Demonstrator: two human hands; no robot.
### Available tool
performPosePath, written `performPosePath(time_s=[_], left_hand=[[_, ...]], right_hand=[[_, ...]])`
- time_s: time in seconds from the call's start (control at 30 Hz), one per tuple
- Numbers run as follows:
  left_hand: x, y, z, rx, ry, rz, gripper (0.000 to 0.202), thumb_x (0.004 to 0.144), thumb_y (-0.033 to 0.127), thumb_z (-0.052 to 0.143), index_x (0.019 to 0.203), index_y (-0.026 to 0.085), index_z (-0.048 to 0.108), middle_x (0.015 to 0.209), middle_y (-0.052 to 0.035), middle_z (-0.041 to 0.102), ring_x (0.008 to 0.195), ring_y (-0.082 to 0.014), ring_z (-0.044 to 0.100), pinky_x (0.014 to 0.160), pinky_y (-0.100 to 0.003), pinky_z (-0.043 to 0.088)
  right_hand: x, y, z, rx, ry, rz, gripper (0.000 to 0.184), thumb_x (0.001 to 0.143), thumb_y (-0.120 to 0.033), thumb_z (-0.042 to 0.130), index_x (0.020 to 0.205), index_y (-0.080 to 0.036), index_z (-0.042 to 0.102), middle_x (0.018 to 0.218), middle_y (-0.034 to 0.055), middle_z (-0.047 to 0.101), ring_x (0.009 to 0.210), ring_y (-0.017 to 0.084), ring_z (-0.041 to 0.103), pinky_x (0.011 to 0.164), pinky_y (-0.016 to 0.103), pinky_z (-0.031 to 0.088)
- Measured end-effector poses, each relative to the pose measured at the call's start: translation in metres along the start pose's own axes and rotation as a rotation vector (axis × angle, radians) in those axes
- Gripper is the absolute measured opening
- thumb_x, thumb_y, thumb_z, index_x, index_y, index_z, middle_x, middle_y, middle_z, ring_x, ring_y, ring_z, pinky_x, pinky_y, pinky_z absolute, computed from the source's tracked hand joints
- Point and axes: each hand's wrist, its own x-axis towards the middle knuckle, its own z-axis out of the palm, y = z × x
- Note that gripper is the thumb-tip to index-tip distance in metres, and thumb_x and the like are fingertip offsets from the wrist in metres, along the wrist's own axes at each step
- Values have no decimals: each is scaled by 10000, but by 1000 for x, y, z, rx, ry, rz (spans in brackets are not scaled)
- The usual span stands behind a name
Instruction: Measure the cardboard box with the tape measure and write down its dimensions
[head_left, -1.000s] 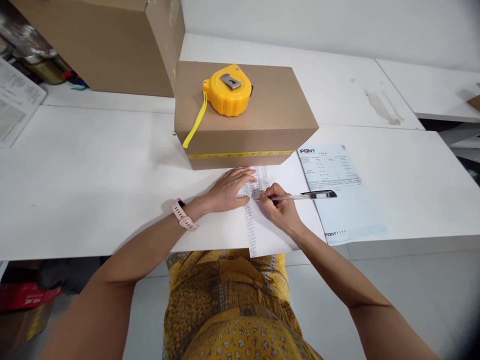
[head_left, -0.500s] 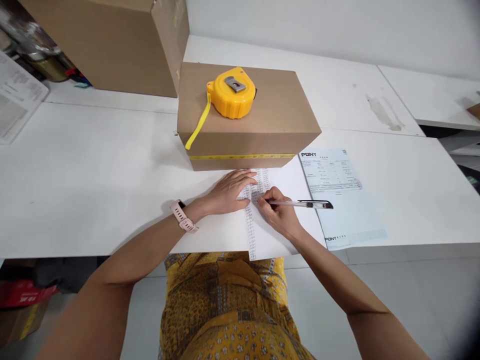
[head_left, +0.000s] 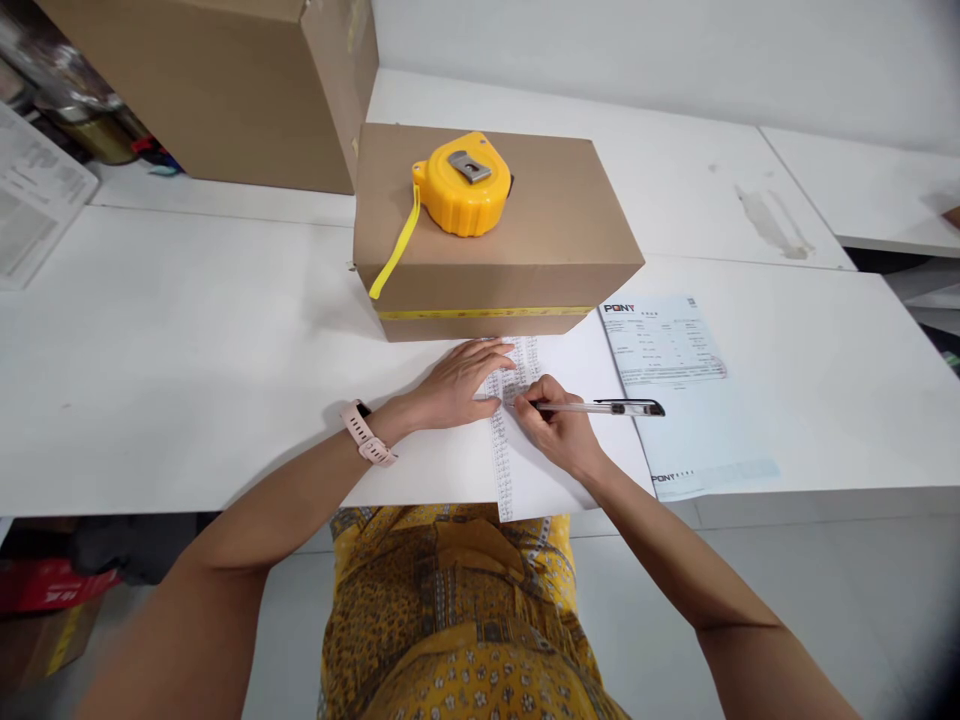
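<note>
My right hand (head_left: 559, 425) grips a clear-barrelled pen (head_left: 634, 407) with a black clip, its tip at a white sheet of paper (head_left: 581, 365). Columns of small dark handwriting run down the sheet's left part. My left hand (head_left: 461, 385) lies flat with fingers spread, its fingertips on the sheet's left edge. On that wrist is a pale pink band. Just beyond the hands stands a closed cardboard box (head_left: 540, 220), which covers the far end of the sheet. A yellow tape measure (head_left: 465, 190) with a yellow strap rests on the box.
Right of the sheet lies a light blue printed form (head_left: 675, 400) marked PONY. At the back left stands a larger cardboard box (head_left: 217, 100), with jars and a printed packet (head_left: 37, 190) beside it. The white table's (head_left: 187, 350) front edge is close to my body.
The pen and right hand have shifted very slightly left on the sheet. My left hand, the box and the tape measure stay where they were.
</note>
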Motion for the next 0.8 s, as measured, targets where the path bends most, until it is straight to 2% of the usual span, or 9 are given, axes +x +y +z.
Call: performPosePath(time_s=[0.27,0.8], left_hand=[[-1,0,0,-6,11,6,473,809,143,608,1277,198,571,1565,-125,491,1514,-293,370,1234,-533,324],[0,0,1,2,12,12,475,806,127,618,1275,183,572,1563,-131,493,1518,-290,366,1247,-515,312]], right_hand=[[0,1,-1,12,15,35,215,920,-339,581,763,-234,478,588,-62,446,514,99,361,503,263,274],[0,1,-1,14,13,24,204,905,-300,592,753,-233,474,592,-64,443,520,96,357,503,260,276]])
